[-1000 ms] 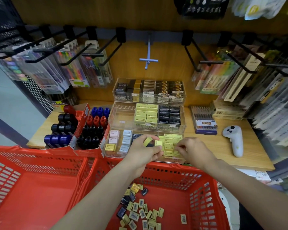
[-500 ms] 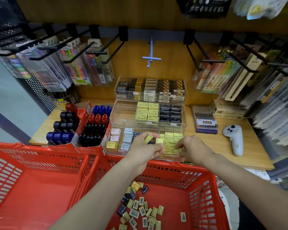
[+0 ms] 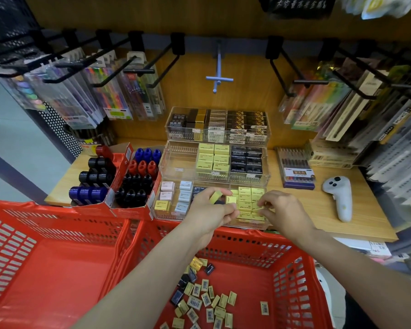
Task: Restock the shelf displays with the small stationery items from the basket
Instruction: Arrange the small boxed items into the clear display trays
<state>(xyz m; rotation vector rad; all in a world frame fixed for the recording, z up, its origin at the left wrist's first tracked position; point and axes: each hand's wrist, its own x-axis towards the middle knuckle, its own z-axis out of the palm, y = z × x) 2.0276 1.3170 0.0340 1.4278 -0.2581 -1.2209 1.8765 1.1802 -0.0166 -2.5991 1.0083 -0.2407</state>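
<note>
Your left hand point(image 3: 210, 210) grips several yellow erasers point(image 3: 230, 199) above the clear front tray point(image 3: 166, 216) while your right hand point(image 3: 282, 211) pinches one into its row, where a nudge could topple neighbours back into the red basket point(image 3: 301, 269).

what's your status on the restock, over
Left hand holds yellow erasers. Right hand sets one into front tray. More loose in basket. Nothing in the way.

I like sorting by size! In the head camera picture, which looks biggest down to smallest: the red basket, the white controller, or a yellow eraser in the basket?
1. Red basket
2. White controller
3. Yellow eraser
</note>
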